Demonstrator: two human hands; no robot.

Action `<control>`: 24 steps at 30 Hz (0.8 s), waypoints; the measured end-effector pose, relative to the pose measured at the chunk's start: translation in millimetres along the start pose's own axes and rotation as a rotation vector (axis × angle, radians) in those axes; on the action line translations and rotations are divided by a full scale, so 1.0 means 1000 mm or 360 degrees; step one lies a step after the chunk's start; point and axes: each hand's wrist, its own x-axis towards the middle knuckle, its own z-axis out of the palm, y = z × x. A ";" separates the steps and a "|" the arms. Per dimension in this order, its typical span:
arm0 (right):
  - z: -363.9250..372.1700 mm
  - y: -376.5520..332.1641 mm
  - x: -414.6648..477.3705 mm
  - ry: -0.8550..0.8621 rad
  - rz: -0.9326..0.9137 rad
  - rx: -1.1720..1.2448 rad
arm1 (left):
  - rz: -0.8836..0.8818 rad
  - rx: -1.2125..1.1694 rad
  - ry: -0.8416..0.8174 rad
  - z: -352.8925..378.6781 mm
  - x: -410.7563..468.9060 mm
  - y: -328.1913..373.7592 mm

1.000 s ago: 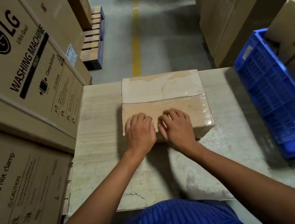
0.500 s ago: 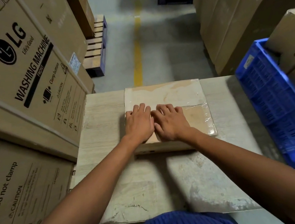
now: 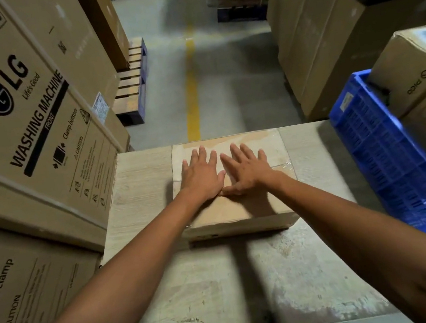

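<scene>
On top of the box (image 3: 228, 211), both hands lie flat, side by side: the left hand (image 3: 201, 177) and the right hand (image 3: 249, 174), fingers straight and fanned, gripping nothing, thumbs almost touching. The box sits mid-table (image 3: 141, 175), its far edge just past the fingertips. This looks like pressing the tape (image 3: 284, 164) down. To do it well, use an even, flat-palmed stroke from the seam outward, so no bubbles get trapped under the film. The cardboard is matte and tan, a low square shape with crisp edges. The tape shines and crinkles just right of the right fingers. The tabletop is pale and grainy, scuffed back by the forearms. Well right of the fingers stands a blue crate (image 3: 383, 156) with slotted plastic walls.
</scene>
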 end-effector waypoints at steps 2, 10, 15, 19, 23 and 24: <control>-0.007 0.012 -0.006 0.0009 -0.0045 0.0096 | -0.0020 -0.0045 -0.0028 -0.003 0.001 0.015; 0.040 0.036 -0.042 0.0256 0.0199 0.0009 | 0.0115 -0.0098 0.0095 0.022 -0.011 0.069; 0.026 0.032 -0.037 0.0152 0.0263 0.0045 | 0.0146 -0.0098 0.0099 0.010 -0.009 0.066; 0.045 0.013 -0.062 0.0669 0.0353 0.0198 | 0.0204 -0.0346 0.0325 0.012 -0.042 0.067; 0.081 -0.002 -0.083 0.1123 0.0380 0.0498 | 0.0384 -0.0434 0.0297 0.035 -0.073 0.068; 0.086 -0.004 -0.085 0.1165 0.0399 0.0521 | 0.0371 -0.0445 0.0288 0.036 -0.075 0.069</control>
